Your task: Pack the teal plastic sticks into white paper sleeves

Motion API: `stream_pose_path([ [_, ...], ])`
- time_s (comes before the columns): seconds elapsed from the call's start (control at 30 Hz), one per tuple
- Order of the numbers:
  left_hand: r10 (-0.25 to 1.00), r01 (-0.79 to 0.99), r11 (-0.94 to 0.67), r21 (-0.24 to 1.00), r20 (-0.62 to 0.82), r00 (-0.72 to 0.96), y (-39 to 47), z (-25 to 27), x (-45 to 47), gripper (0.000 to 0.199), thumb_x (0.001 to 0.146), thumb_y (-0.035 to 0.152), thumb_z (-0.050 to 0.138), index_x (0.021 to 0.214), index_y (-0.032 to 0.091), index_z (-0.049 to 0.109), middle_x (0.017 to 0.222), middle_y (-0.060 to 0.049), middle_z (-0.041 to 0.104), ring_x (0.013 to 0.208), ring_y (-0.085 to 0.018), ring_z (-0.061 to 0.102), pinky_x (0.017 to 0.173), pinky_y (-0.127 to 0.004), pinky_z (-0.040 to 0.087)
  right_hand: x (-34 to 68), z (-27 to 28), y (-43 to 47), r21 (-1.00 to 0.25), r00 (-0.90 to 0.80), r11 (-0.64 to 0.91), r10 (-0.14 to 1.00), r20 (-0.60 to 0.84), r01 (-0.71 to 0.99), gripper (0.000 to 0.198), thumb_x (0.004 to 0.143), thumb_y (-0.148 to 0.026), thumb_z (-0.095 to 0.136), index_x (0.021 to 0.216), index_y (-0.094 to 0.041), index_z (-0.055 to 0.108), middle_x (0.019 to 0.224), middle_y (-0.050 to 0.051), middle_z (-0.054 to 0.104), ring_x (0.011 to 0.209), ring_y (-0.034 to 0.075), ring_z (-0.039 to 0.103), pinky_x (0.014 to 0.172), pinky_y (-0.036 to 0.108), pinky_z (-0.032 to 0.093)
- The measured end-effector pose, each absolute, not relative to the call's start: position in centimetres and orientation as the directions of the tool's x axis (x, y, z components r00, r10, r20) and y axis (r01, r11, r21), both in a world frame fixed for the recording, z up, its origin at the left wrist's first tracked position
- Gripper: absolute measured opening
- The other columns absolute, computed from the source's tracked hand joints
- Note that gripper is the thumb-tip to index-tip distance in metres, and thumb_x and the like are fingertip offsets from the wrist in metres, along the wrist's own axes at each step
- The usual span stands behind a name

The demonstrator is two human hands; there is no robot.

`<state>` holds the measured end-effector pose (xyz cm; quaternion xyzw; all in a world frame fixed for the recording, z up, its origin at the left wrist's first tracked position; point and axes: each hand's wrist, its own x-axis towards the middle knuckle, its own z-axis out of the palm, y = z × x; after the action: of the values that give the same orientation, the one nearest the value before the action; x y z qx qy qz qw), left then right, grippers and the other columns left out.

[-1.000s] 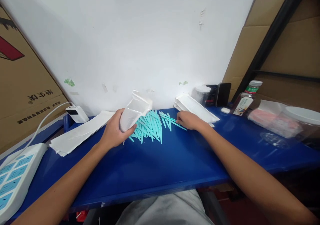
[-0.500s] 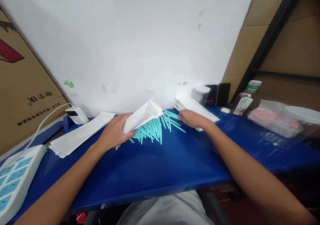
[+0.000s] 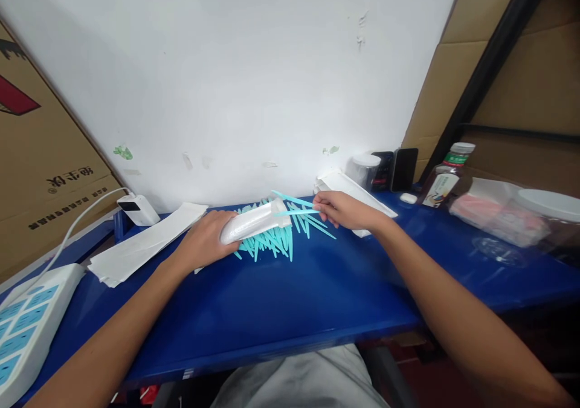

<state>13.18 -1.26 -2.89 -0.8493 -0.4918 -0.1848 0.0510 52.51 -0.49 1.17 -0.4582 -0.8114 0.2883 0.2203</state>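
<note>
So, pinching sticks [image 3: 298,213] by ends in right hand [image 3: 341,210], likely light, stiff; gripping bag [image 3: 254,222] in left hand [image 3: 205,240], probably soft; hold loosely.

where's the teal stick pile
Head view, centre: the teal stick pile lies near the wall, partly hidden by the white pouch in the left hand.

Wall [image 3: 272,81] white, scuffed, with green marks [image 3: 122,152] low down. Blue table [image 3: 281,299], glossy, stands against it. Printed cardboard [image 3: 58,148] at left; plain cardboard [image 3: 480,12] at right, beside a slanting black metal bar [image 3: 493,54]. Dark reddish floor [image 3: 410,372] partly visible below. Lighting soft.
</note>
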Motion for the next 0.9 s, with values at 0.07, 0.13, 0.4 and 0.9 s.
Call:
stream_pose_path([
  [0.07,0.812,0.848,-0.518,0.112,0.375,0.447,-1.4,-3.0,13.4,0.064,0.081,0.052,0.074,0.138,0.023,0.066,0.137,-0.014,0.072,0.122,-0.04,0.067,0.1,-0.052,0.055,52.3,0.8,-0.4,-0.69,-0.493,0.415,0.865,0.095,0.593,0.024,0.108,-0.038,0.048,0.093,-0.021,0.056,0.083,0.003,0.067,0.061,0.014,0.061,0.062,0.028,0.048],
  [0.13,0.82,0.853,-0.505,0.129,0.38,0.428,-1.4,-3.0,13.5,0.065,0.08,0.052,0.075,0.137,0.023,0.067,0.137,-0.014,0.072,0.121,-0.04,0.068,0.1,-0.052,0.056,52.2,0.6,-0.3,-0.699,-0.497,0.405,0.864,0.082,0.589,0.023,0.105,-0.039,0.053,0.094,-0.02,0.059,0.083,0.004,0.068,0.063,0.015,0.063,0.062,0.029,0.05],
  [0.4,0.858,0.884,-0.438,0.163,0.369,0.357,-0.7,-3.3,13.0,0.065,0.083,0.054,0.071,0.138,0.021,0.063,0.135,-0.015,0.071,0.122,-0.04,0.067,0.098,-0.052,0.055,52.7,0.5,0.1,-0.666,-0.533,0.468,0.837,0.125,0.58,0.03,0.102,-0.043,0.057,0.091,-0.018,0.07,0.08,0.004,0.07,0.064,0.017,0.065,0.063,0.032,0.052],
  [0.9,0.715,0.758,-0.642,0.112,0.442,0.541,-2.9,-3.5,16.1,0.046,0.085,0.033,0.07,0.129,0.023,0.064,0.124,-0.009,0.075,0.108,-0.032,0.068,0.09,-0.043,0.055,44.8,-1.5,-4.0,-0.628,-0.512,0.694,0.705,0.492,0.352,0.03,0.106,-0.027,0.055,0.087,-0.017,0.076,0.085,0.006,0.074,0.077,0.019,0.063,0.071,0.031,0.044],
])
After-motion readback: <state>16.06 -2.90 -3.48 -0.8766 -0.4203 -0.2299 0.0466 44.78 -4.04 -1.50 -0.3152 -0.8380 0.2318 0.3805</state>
